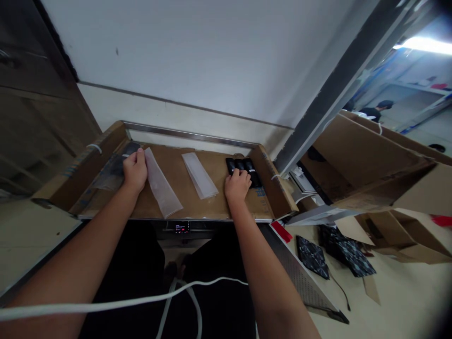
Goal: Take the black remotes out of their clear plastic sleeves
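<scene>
Head view; long frosted strips (pixel 200 175), black packets (pixel 249 165)

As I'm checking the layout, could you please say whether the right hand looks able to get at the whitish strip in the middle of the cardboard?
Probably yes: the whitish strip lies uncovered near the right hand, with only bare cardboard between, though that hand is at the black packets.
</scene>
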`<state>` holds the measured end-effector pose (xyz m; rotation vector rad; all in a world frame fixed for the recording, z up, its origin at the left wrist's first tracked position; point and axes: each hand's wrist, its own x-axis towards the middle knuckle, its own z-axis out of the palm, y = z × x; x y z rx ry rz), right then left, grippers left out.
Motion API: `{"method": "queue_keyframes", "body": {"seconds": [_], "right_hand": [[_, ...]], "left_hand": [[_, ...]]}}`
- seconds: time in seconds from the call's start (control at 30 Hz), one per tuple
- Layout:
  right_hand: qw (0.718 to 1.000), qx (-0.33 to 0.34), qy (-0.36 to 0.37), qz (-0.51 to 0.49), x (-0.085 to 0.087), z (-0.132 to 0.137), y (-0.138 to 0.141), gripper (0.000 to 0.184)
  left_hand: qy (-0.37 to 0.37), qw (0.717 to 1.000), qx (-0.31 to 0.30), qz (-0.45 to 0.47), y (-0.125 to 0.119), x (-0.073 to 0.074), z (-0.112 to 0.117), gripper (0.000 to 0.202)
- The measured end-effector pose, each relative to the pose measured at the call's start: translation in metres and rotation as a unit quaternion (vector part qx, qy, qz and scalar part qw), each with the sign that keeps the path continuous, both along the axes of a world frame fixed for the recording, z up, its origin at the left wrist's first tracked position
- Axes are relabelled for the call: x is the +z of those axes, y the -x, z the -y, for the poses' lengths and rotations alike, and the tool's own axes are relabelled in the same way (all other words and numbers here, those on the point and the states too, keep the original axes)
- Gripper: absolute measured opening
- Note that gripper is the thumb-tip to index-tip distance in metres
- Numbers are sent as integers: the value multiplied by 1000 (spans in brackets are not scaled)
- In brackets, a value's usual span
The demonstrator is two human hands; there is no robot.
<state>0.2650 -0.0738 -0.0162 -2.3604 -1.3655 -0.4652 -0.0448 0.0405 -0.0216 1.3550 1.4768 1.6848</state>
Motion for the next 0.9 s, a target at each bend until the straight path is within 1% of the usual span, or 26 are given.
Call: {"method": "queue_keyframes", "body": {"seconds": [0.17, 0.47, 0.53, 0.57, 0.63, 0.7, 0.73, 0.77, 0.83, 0.87, 0.9], "right_hand": [[1000, -25, 2, 17, 3, 1, 3, 23], [999, -27, -8, 24, 0, 4, 5, 21], [999, -27, -26, 18, 2, 6, 5, 22], [999, -21, -47, 11, 5, 8, 5, 24], [993, 20, -114, -21, 14, 13, 8, 29], [974, 108, -179, -92, 28, 21, 19, 33], [957, 164, -193, -144, 36, 26, 29, 34], [937, 220, -183, -202, 44, 30, 41, 34], [894, 320, -101, -297, 56, 37, 72, 33], [879, 354, -52, -316, 60, 40, 89, 35], [876, 367, -10, -312, 63, 41, 106, 39]], "left_hand": [[-3, 1000, 5, -7, 0, 0, 1, 46], [-12, 1000, 10, -18, 0, 2, 0, 46], [-8, 1000, 9, -14, -1, 3, 1, 45], [-5, 1000, 11, -12, -1, 4, 2, 45], [-2, 1000, 13, -14, -2, 5, 2, 44], [-3, 1000, 12, -14, -3, 6, 2, 44], [-4, 1000, 9, -11, -3, 6, 2, 44], [-4, 1000, 4, -7, -3, 6, 2, 45], [3, 1000, -2, 3, -3, 7, 2, 45], [7, 1000, -2, 5, -2, 7, 3, 44], [11, 1000, -1, 4, -1, 8, 4, 43]]}}
